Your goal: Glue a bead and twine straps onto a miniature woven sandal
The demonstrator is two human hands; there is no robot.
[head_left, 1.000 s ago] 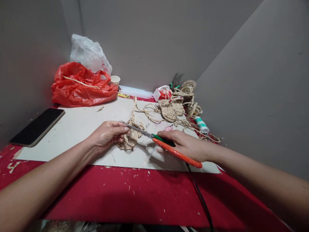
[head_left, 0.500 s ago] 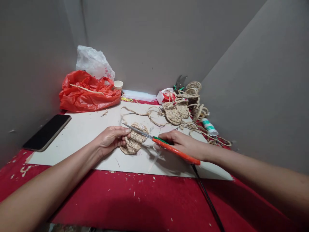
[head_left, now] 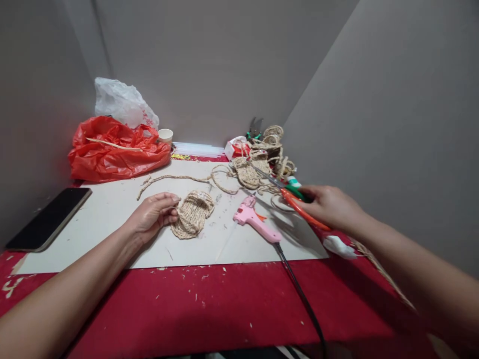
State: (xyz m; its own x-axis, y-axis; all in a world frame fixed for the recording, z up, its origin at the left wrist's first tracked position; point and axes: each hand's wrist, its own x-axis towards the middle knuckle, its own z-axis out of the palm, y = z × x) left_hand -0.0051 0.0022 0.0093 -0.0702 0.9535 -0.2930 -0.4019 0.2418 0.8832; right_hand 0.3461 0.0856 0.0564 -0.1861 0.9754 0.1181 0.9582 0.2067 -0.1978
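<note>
My left hand (head_left: 157, 215) is closed in a pinch at the left edge of a small woven straw slipper (head_left: 192, 214), which rests on the white board. A clear, shiny bit shows on the slipper's upper end. My right hand (head_left: 329, 205) grips scissors (head_left: 305, 209) with orange and green handles. Their blades point up and left, over the heap of straw pieces at the back right. Between my hands lies a pink glue gun (head_left: 258, 222) on the board, its black cord running toward me.
Straw slippers (head_left: 247, 172) and loose braided cord (head_left: 175, 177) lie at the back. A red plastic bag (head_left: 116, 154), paper cup (head_left: 165, 135) and clear glue sticks (head_left: 198, 149) stand behind the white board (head_left: 112, 239). A phone (head_left: 48, 219) lies left; grey walls enclose the table.
My right hand has carried the scissors away from the slipper, to the right, uncovering the glue gun. My left hand still pinches the slipper's edge. The view has shifted to the right.
</note>
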